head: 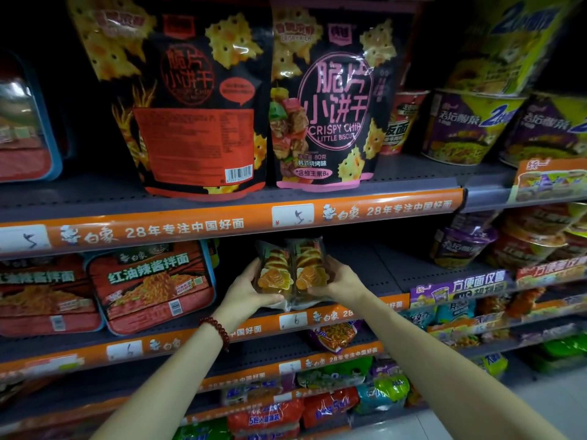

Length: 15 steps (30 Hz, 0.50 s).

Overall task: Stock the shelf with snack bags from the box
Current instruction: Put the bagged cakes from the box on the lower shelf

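Two small dark snack bags with orange pictures stand side by side on the second grey shelf. My left hand grips the left snack bag from its left side. On the other side, my right hand holds the right snack bag at its right edge. Both bags are upright and pressed together between my hands, near the shelf's front edge. A bead bracelet circles my left wrist. The box is out of view.
Two large black crispy chip bags stand on the shelf above. Red noodle trays sit left of my hands, purple noodle bowls to the right. Bare shelf lies behind and right of the bags. Lower shelves hold assorted packets.
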### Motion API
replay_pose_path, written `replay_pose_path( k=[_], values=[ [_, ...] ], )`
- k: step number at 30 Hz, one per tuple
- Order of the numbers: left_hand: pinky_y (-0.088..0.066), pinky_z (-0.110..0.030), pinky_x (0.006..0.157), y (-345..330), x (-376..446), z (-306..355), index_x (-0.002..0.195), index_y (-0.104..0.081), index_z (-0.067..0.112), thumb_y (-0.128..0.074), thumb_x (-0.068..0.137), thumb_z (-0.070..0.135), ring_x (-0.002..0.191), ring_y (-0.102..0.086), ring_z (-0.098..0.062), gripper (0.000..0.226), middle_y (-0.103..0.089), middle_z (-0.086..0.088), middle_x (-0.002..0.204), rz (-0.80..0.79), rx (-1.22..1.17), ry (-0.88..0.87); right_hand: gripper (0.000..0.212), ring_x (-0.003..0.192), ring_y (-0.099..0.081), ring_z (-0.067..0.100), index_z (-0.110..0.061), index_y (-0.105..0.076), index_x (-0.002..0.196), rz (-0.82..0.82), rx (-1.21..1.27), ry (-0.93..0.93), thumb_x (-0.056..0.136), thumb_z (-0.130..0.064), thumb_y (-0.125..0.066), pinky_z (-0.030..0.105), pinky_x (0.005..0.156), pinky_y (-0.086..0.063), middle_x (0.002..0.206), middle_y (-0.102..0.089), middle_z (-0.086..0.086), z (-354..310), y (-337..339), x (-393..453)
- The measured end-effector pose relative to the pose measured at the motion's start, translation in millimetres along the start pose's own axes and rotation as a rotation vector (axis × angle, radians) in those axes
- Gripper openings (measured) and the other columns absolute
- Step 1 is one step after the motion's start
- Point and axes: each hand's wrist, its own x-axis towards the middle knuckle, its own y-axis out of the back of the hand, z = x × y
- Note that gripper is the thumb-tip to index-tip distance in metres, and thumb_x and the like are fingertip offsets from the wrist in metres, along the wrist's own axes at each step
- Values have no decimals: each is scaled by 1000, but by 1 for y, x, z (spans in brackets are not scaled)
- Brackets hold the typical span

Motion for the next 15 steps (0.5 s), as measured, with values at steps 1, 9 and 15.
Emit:
replay_pose_path(
  k=[1, 9, 15],
  values=[
    [-33, -34, 112, -1, -1, 0, 150, -21, 20, -86, 66, 18, 137, -35, -14, 106, -31, 2, 153, -8, 2, -3, 60, 106, -61, 15, -24, -50, 118, -5, 0, 1, 68, -15, -83, 38, 99, -49, 109, -63, -10, 1, 1, -1],
    [-34, -29, 109, -1, -12, -7, 151, -18, 21, -83, 69, 34, 134, -39, -15, 105, -35, 1, 151, 5, 72, -5, 91, 112, -61, 14, -26, -40, 139, -83, 8, 22, 60, -28, -85, 40, 100, -49, 124, -61, -6, 12, -4, -13],
    [-38, -32, 108, 0, -14, -8, 150, -21, 20, -85, 65, 33, 130, -44, -15, 108, -40, 0, 148, 29, 104, -12, 95, 111, -62, 13, -23, -39, 141, 13, -17, 69, 59, -35, -85, 39, 97, -51, 123, -63, -5, 21, -8, -19]
  ],
)
